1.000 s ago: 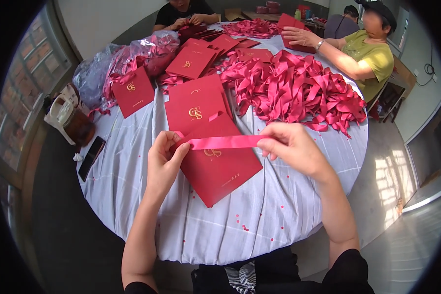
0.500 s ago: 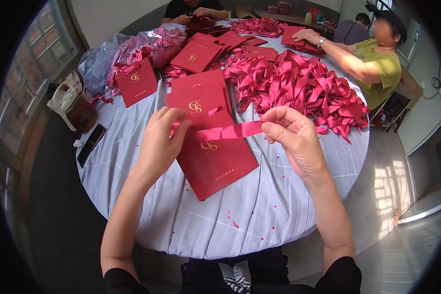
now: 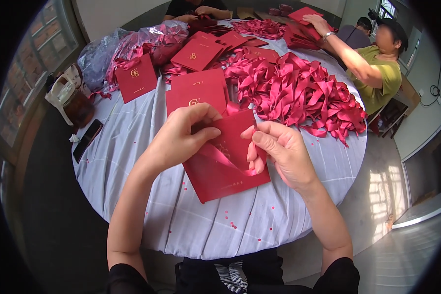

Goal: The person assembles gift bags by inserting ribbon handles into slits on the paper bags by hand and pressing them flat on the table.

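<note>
A flat red paper bag (image 3: 215, 179) with gold print lies tilted in front of me on the cloth-covered table. My left hand (image 3: 181, 137) is closed on its top edge at the left, thumb in front. A pink-red satin ribbon (image 3: 218, 158) hangs in a loop across the bag's face. At the bag's upper right edge, my right hand (image 3: 284, 154) pinches the ribbon between thumb and fingers; the exact spot is partly covered by the fingertips. Just beyond my hands lie more red bags (image 3: 193, 90), stacked flat.
A large heap of ribbons (image 3: 299, 93) spreads to the right. Far left are clear plastic bags (image 3: 100, 59), a jug of dark drink (image 3: 76, 108) and a phone (image 3: 88, 141). A co-worker's hand (image 3: 318, 23) handles red bags at the far right; another person sits at the back.
The ribbon, stretched level between my hands before, now droops across the bag. My left hand has taken the bag's top edge; my right has moved left and down to the bag's right edge.
</note>
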`<state>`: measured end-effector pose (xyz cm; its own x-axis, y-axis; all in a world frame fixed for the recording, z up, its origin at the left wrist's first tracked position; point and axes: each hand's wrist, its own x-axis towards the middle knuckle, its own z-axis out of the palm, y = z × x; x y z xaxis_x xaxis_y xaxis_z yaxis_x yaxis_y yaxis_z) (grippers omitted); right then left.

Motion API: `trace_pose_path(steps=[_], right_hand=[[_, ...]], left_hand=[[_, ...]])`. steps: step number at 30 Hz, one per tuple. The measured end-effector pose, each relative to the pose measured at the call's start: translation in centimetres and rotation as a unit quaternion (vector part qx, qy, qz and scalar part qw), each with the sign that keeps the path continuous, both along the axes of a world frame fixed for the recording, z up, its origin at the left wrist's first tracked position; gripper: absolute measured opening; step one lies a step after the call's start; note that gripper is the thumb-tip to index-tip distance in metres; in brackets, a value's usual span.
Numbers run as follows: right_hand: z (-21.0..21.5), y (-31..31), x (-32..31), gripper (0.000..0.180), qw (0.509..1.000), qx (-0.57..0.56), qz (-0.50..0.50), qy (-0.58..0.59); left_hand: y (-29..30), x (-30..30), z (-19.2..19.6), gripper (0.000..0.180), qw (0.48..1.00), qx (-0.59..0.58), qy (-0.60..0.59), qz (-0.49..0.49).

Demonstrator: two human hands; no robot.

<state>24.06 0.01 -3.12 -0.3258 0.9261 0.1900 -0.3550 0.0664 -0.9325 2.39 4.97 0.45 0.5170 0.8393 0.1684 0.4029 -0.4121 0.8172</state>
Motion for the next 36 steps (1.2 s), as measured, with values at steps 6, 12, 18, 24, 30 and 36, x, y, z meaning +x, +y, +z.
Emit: trace_pose_path(steps=[6,12,18,24,30,36], right_hand=[[0.4,-1.1,-1.2,0.023,0.985,0.006,-0.064,-0.160],[0.8,-1.9,-2.3,0.019,0.969,0.017,-0.137,-0.207],[0.9,-2.5,-2.6,0.021,0.953,0.030,-0.185,-0.239],[0.6,-3.0,-2.5,0.020,0.942,0.059,-0.197,-0.266],[1.3,-3.4,-3.1,0.018,0.857,0.210,-0.294,-0.366],[1.3,-3.1,-3.6,0.014,0.813,0.254,-0.310,-0.423]], left_hand=[[-1.3,0.5,-0.2,0.022,1.000,-0.005,-0.025,-0.014],[-2.8,1.2,0.5,0.019,0.999,-0.013,-0.039,0.006],[-3.7,1.5,0.4,0.017,0.998,0.029,-0.054,0.017],[-4.4,1.8,0.3,0.016,0.986,0.162,-0.028,0.018],[-5.1,2.1,0.2,0.021,0.964,0.265,0.015,0.022],[-5.2,2.1,0.1,0.021,0.959,0.279,0.031,0.027]])
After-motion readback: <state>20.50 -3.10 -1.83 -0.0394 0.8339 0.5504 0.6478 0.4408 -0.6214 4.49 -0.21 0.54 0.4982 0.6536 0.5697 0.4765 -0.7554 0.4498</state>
